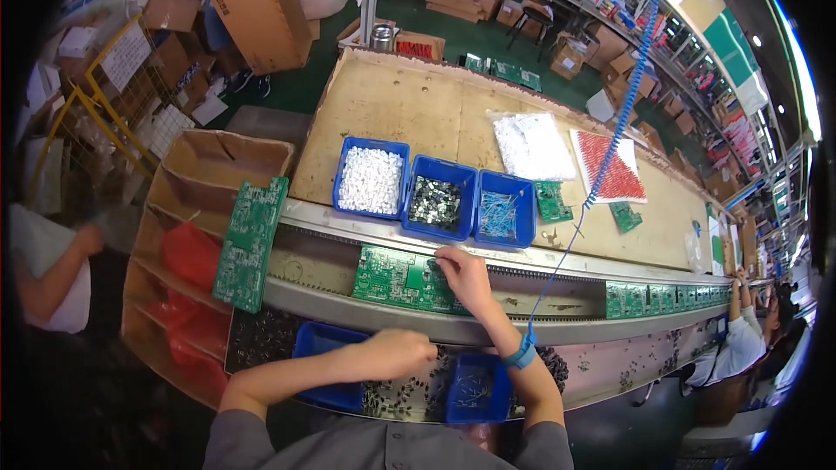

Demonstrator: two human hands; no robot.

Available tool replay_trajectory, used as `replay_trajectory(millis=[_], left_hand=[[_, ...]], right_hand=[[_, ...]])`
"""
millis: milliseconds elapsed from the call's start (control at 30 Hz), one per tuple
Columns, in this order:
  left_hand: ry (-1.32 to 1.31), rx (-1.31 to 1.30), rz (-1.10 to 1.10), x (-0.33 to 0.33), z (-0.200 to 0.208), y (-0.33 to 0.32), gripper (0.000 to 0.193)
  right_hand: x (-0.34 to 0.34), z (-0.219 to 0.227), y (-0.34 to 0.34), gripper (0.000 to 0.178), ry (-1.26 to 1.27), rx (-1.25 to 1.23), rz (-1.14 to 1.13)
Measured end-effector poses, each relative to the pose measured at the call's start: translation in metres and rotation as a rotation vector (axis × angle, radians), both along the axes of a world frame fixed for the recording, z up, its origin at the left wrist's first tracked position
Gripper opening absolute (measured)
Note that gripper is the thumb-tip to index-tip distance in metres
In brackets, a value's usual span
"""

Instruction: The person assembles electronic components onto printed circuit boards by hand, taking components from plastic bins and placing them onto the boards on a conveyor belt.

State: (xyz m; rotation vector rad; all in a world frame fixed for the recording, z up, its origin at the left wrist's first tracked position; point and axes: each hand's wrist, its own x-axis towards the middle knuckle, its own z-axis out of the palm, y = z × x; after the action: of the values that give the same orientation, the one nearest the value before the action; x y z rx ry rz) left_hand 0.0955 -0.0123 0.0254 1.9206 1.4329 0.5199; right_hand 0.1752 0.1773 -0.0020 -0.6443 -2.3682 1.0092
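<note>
A green circuit board (383, 277) is being supported by conveyor rails (592, 328), its right end being partly covered by the right hand (468, 280); the left hand (401, 355) is being held curled over black components (396, 397); whether anything is being grasped cannot be told; a jolted board is being risked, should the coiled wrist-strap cord (625, 113) be snagged

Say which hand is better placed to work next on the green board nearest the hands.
Likely the right hand: it is at that board, while the left hand is nearer the body, over loose black parts.
</note>
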Motion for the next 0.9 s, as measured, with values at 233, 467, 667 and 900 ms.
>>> replay_trajectory(millis=[233, 467, 667, 900], left_hand=[[0.342, 0.009, -0.176, 0.054, -0.038, -0.029, 0.046], [0.426, -0.01, -0.242, 0.057, -0.054, -0.029, 0.03], [0.351, -0.087, -0.221, 0.048, -0.049, -0.026, 0.014], [0.368, 0.039, -0.185, 0.042, -0.048, -0.027, 0.007]], right_hand=[[0.001, 0.001, 0.001, 0.008, 0.038, 0.064, 0.069], [0.002, 0.002, 0.002, 0.007, 0.007, 0.076, 0.122], [0.001, 0.002, 0.004, 0.008, -0.01, 0.094, 0.142], [-0.003, -0.005, 0.004, 0.008, -0.022, 0.162, 0.159]])
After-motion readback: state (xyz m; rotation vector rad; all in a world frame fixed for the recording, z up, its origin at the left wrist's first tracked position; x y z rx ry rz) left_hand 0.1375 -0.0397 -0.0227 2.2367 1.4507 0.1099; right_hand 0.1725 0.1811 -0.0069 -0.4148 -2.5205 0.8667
